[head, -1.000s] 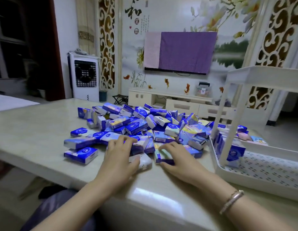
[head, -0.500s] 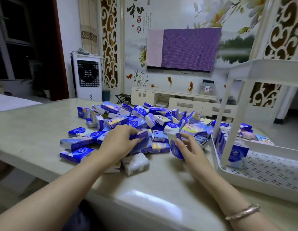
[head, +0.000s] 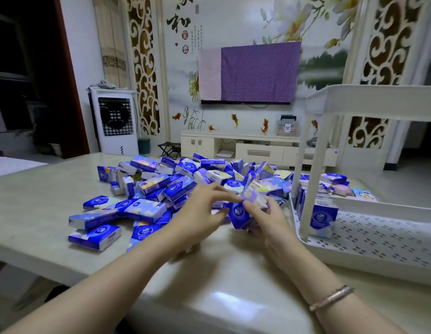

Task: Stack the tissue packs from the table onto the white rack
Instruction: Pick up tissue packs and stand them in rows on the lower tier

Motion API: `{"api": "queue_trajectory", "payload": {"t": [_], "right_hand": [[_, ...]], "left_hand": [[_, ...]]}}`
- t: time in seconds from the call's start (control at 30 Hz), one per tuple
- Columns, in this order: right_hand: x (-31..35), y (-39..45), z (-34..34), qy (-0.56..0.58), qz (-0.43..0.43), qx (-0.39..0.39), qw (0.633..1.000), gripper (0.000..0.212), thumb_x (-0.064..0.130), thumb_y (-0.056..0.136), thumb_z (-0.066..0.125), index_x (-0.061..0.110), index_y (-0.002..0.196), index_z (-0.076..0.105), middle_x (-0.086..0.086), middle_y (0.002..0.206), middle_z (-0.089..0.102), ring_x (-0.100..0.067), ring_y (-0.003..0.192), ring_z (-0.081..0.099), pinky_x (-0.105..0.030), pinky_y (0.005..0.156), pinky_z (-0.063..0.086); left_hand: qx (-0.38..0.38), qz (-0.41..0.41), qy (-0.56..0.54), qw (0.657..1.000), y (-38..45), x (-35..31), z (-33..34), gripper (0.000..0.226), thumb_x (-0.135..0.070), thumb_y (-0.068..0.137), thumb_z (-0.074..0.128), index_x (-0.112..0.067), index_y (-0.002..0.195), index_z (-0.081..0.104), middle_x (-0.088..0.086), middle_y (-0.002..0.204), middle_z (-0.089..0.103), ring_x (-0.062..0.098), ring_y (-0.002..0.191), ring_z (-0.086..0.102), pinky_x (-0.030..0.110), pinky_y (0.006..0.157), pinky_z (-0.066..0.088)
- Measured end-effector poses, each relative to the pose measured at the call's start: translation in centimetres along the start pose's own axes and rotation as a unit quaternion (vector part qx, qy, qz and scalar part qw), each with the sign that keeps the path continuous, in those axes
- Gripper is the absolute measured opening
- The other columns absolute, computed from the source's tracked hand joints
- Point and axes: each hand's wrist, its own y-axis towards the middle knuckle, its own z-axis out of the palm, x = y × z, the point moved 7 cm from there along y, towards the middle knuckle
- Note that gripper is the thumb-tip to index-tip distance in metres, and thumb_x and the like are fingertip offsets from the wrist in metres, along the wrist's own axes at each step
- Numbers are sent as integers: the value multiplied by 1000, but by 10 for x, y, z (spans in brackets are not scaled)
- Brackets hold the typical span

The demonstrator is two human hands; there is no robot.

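At the far left of the desk the outlying tissue packs lie flat where they lay a second ago, and the main heap behind them looks undisturbed. What has changed is nearer the middle: a moment back both our hands were flat among the packs at the near edge of the heap, and now they have come up and together.

Our left hand has lifted off the pile, its fingers stretched toward the right and touching the top of the small bundle of packs; its grip looks loose, steadying rather than clasping, though motion blur keeps us from being sure.

Our right hand has its grip closed round that bundle, a blue pack at the front and a paler one above it, raised just off the desk.

We judge this to mean a fresh handful is gathered and ready to carry over.

Just right of it stands the white rack, whose lower tray already has a row of packs upright at its left end, with plenty of perforated floor bare beyond. Most of the packs are not yet stacked.
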Motion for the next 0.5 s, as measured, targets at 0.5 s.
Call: {"api": "queue_trajectory", "payload": {"t": [0.5], "right_hand": [[11, -8, -1, -57, -64, -14, 996, 28, 4, 89, 59, 28, 102, 52, 1, 95, 65, -16, 83, 59, -26, 62, 48]], "left_hand": [[36, -202, 71, 976, -7, 61, -18, 47, -45, 72, 76, -24, 111, 59, -9, 106, 59, 8, 90, 57, 24, 72, 46]]}}
